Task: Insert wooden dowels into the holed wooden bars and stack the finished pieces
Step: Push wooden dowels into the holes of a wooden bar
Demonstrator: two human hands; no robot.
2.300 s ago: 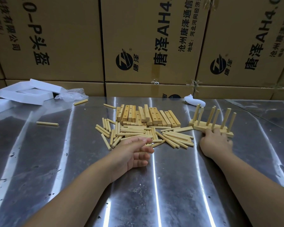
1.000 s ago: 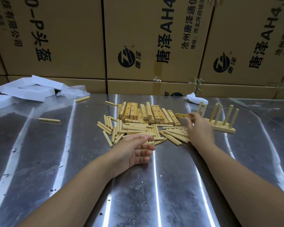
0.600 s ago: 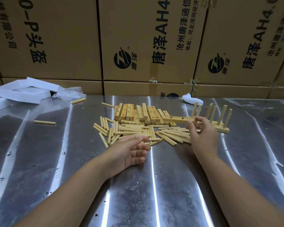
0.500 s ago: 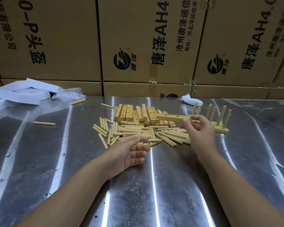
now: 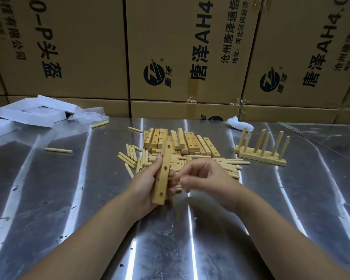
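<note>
Steel table (image 5: 49, 199), cartons (image 5: 79, 47) behind: left grip (image 5: 146, 187) clamped round holed bar (image 5: 163, 174), upright over loose dowels (image 5: 220, 161); right grip (image 5: 208, 178) curled, blurred, hold unclear. Judged first insertion; requires aligning dowel with hole.

Left grip (image 5: 146, 185) holding a holed bar (image 5: 162, 182), right grip (image 5: 210, 178) blurred just beside it, dowels (image 5: 233, 162) heaped behind on metal table (image 5: 49, 199).

The left hand (image 5: 148, 184) and right hand (image 5: 210, 178) are bare, as are both forearms (image 5: 93, 233).
</note>
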